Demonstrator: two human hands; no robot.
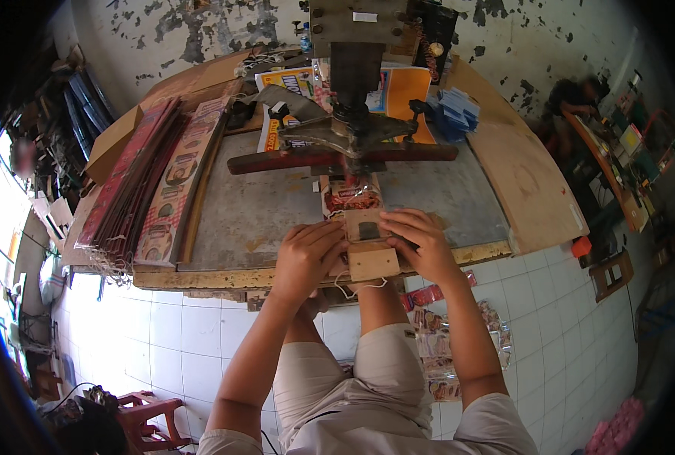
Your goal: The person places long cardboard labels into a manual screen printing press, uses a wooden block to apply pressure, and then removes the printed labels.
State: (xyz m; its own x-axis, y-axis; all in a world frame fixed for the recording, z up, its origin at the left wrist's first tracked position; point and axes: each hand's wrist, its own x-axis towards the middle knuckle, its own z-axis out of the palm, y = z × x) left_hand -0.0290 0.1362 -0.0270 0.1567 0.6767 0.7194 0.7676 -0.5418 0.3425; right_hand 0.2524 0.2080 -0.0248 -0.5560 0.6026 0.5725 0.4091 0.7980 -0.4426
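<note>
At the table's front edge, a small tan board piece (374, 262) with a dark squarish patch (368, 230) on its upper part lies between my hands. It looks bent or jointed across the middle; whether it is cardboard or wood I cannot tell. My left hand (311, 254) grips its left edge, fingers curled and partly hidden. Along the opposite edge, my right hand (422, 244) closes with fingertips on top. A printed red packaging sheet (353, 196) lies just beyond, partly under the press. White string dangles below the board piece.
A metal press (350, 121) with a wide crossbar stands over the grey tabletop (459, 205). Long stacks of printed strips (180, 182) lie at left, blue-white packets (455, 114) at back right. Printed packs (436, 345) are on the floor, a red stool (152, 417) lower left. Another person (576, 98) sits far right.
</note>
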